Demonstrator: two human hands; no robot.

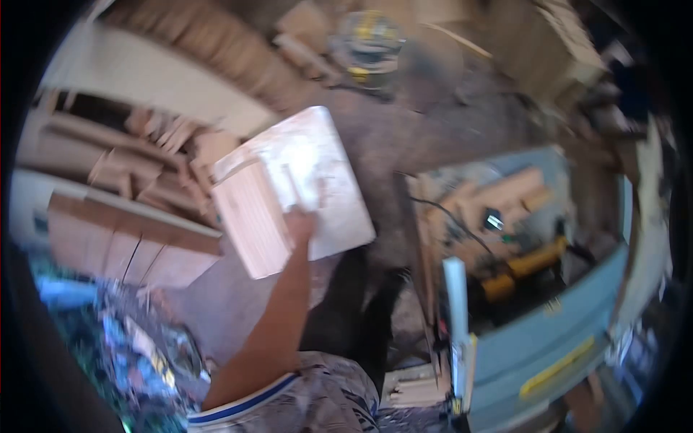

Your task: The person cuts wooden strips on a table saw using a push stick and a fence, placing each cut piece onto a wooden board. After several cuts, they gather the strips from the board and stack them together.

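My left hand (302,220) reaches forward to the right edge of a pale wooden piece with lengthwise lines (253,216). This wood lies on the left part of a white, shiny square top (336,195). The fingers are smeared by motion against the bright glare, and I cannot tell whether they grip the wood. My right hand is out of view.
At right stands a blue-grey machine cabinet (548,368) with wood offcuts (505,195), a dark cable and a yellow tool (527,270) in its open top. Wood scraps (133,169) fill the left side. A yellow-and-dark machine (368,47) sits on the floor ahead.
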